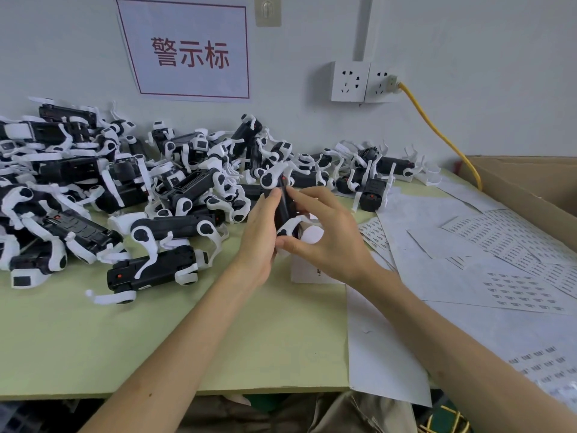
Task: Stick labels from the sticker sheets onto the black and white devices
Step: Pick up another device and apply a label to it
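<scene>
Forearms, 2 of them and both bare, rise from the lower edge and meet above the middle of the desk (156, 339), wrists bent slightly inward. The left grip (260, 235) stands on edge with its palm turned right, fingers and thumb curled round the left side of 1 device (285, 207). The right grip (324, 242) comes in palm down from the other side. Its index finger stretches along the black body towards the far end and its thumb hooks under the near end, so it too is closed on the device. The device is held over the desk, in front of the pile of devices (125, 189). Its long axis runs away from the person, with white legs at both ends. Sticker sheets (515, 292) lie to the right, apart from both grips.
</scene>
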